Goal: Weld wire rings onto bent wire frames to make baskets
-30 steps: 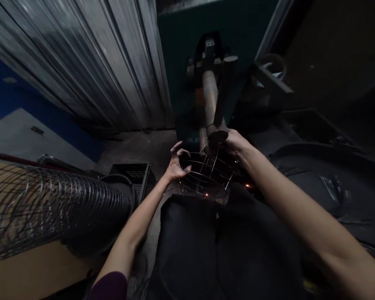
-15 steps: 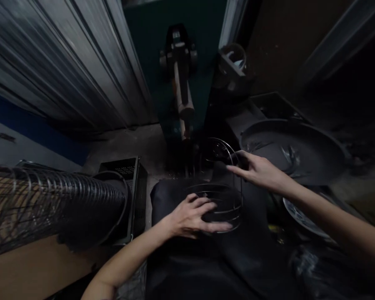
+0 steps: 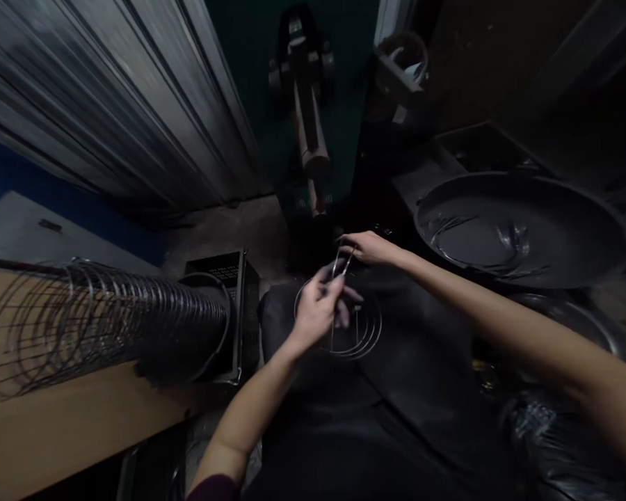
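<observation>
A round wire basket frame [image 3: 362, 334] of several concentric rings rests on the dark cloth over my lap. My left hand [image 3: 318, 309] is closed in a pinch on a thin upright wire of the frame. My right hand [image 3: 368, 248] reaches in from the right, its fingers closed on the top end of the same wire piece, just above the left hand. A welding machine arm [image 3: 313, 149] hangs straight ahead beyond the hands.
A long stack of wire frames [image 3: 99, 316] lies on a wooden bench [image 3: 73, 424] at the left. A black crate [image 3: 224, 278] stands beside it. A large dark pan [image 3: 522, 229] with loose wire pieces sits at the right. Corrugated metal wall [image 3: 109, 90] behind.
The frame left the welding arm, where sparks showed, and came down onto my lap. My left hand lifted from the rings to pinch a wire; my right hand moved in to the same wire.
</observation>
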`<state>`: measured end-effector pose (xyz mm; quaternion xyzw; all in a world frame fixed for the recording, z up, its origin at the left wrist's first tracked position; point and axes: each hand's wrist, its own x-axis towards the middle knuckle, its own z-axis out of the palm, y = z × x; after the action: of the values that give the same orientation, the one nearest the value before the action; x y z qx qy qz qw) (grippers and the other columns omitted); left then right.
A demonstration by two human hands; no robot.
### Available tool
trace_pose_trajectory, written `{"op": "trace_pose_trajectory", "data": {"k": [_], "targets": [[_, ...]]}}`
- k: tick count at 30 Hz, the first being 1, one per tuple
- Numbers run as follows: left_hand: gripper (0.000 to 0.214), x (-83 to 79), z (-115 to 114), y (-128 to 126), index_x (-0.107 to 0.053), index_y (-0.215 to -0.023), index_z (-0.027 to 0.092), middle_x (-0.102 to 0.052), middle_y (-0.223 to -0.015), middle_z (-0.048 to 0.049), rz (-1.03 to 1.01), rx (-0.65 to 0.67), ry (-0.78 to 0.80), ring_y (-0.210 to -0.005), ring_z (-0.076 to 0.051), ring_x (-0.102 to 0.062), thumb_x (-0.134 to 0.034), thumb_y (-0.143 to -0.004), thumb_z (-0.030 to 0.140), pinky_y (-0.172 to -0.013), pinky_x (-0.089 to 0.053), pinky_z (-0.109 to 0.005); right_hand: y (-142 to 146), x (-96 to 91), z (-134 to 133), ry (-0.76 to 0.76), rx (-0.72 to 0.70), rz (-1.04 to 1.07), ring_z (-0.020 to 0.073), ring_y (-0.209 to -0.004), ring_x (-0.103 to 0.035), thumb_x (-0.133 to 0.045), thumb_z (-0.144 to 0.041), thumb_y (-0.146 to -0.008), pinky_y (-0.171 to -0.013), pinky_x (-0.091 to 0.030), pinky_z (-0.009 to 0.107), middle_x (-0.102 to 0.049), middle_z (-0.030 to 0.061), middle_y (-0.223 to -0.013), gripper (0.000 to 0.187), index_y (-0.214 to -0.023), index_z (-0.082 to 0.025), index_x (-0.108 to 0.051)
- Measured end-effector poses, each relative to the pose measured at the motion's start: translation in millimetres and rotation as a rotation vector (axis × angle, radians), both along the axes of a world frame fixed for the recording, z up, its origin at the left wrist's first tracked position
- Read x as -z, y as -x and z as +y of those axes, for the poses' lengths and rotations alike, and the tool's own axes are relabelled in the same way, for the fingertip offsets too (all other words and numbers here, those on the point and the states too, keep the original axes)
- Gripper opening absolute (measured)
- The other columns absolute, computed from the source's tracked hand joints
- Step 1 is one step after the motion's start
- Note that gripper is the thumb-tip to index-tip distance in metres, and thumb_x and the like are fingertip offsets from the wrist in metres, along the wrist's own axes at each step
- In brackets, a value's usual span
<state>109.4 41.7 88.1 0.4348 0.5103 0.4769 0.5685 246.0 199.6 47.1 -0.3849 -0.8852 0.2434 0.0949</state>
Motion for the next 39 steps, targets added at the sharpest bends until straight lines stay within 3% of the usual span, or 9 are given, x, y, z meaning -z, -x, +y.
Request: {"op": "trace_pose_trajectory", "data": {"k": [4,9,14,17,24,28,31,36,39], "targets": [[0.043,22.3,40,-25,-0.052,-0.12,0.01,-0.071,-0.081,-0.0093,-0.302,-0.047,0.146,-0.048,-0.008,-0.06,-0.05,-0.089,0.04,-0.047,-0.044,-0.018,18,0.2,15,-0.117,0.012,-0.021,0.0223,-0.1,-0.062,-0.045,-0.021,-0.093,-0.083,-0.047,0.029,-0.063,0.0124,-0.114,0.033,-0.122,-0.017,-0.061],[0.033,49.9,57,1,-0.066,-0.096,0.009,-0.07,-0.08,-0.0077,-0.291,0.083,0.167,-0.066,-0.011,-0.065,-0.066,-0.079,0.037,-0.066,-0.049,-0.021,-1,12.8,24,-0.082,0.034,-0.092,0.0228,-0.101,-0.061,-0.041,-0.02,-0.095,-0.083,-0.048,0.03,-0.063,0.0124,-0.116,0.041,-0.136,-0.016,-0.049],[0.036,59.1,51,11,-0.07,-0.09,0.01,-0.062,-0.063,-0.0001,-0.166,0.259,0.105,-0.05,-0.003,-0.051,-0.066,-0.078,0.043,-0.048,-0.038,-0.014,-1,14.8,15,-0.13,0.061,-0.121,0.028,-0.095,-0.062,-0.039,-0.026,-0.095,-0.081,-0.049,0.039,-0.063,0.0151,-0.113,0.047,-0.141,-0.017,-0.041],[0.032,52.7,61,5,-0.068,-0.093,0.009,-0.061,-0.058,0.0006,-0.207,0.24,0.113,-0.04,-0.001,-0.042,-0.061,-0.083,0.038,-0.041,-0.032,-0.014,-10,11.0,-14,-0.142,0.189,-0.095,0.033,-0.101,-0.06,-0.042,-0.026,-0.092,-0.084,-0.048,0.046,-0.058,0.0202,-0.121,0.057,-0.147,-0.012,-0.03],[0.025,42.7,109,0,-0.067,-0.096,0.008,-0.072,-0.084,-0.0083,-0.26,0.181,0.248,-0.039,0.001,-0.042,-0.056,-0.089,0.03,-0.036,-0.025,-0.012,-34,43.8,-100,0.487,0.181,0.324,0.0257,-0.092,-0.064,-0.052,-0.048,-0.085,-0.081,-0.054,0.039,-0.068,0.0075,-0.105,0.042,-0.113,-0.019,-0.064],[0.031,54.5,106,17,-0.067,-0.096,0.007,-0.072,-0.083,-0.0099,-0.216,0.187,0.254,-0.036,0.001,-0.04,-0.061,-0.085,0.036,-0.035,-0.025,-0.014,-26,50.1,-104,0.423,0.355,0.354,0.0248,-0.082,-0.065,-0.056,-0.047,-0.081,-0.078,-0.053,0.037,-0.07,0.0087,-0.096,0.035,-0.096,-0.018,-0.068],[0.033,62.2,96,27,-0.067,-0.1,0.008,-0.071,-0.079,-0.0086,-0.196,0.154,0.233,-0.035,0.001,-0.041,-0.061,-0.085,0.037,-0.035,-0.024,-0.014,-25,50.8,-101,0.349,0.374,0.345,0.0242,-0.083,-0.065,-0.054,-0.044,-0.081,-0.079,-0.052,0.037,-0.069,0.0082,-0.094,0.037,-0.105,-0.018,-0.064],[0.04,58.7,98,14,-0.064,-0.108,0.008,-0.069,-0.079,-0.0097,-0.124,0.188,0.174,-0.038,-0.001,-0.041,-0.049,-0.091,0.04,-0.039,-0.025,-0.016,-14,69.8,-111,0.646,0.148,0.395,0.0248,-0.091,-0.063,-0.055,-0.05,-0.082,-0.083,-0.051,0.038,-0.069,0.0062,-0.092,0.035,-0.095,-0.02,-0.067],[0.044,58.0,73,18,-0.055,-0.124,0.011,-0.068,-0.097,-0.0126,0.074,0.153,0.037,-0.061,-0.011,-0.06,-0.041,-0.094,0.04,-0.055,-0.044,-0.021,-11,68.8,-99,0.696,0.292,0.499,0.0224,-0.076,-0.063,-0.065,-0.054,-0.073,-0.067,-0.054,0.034,-0.068,0.0062,-0.082,0.036,-0.083,-0.019,-0.067]]}}
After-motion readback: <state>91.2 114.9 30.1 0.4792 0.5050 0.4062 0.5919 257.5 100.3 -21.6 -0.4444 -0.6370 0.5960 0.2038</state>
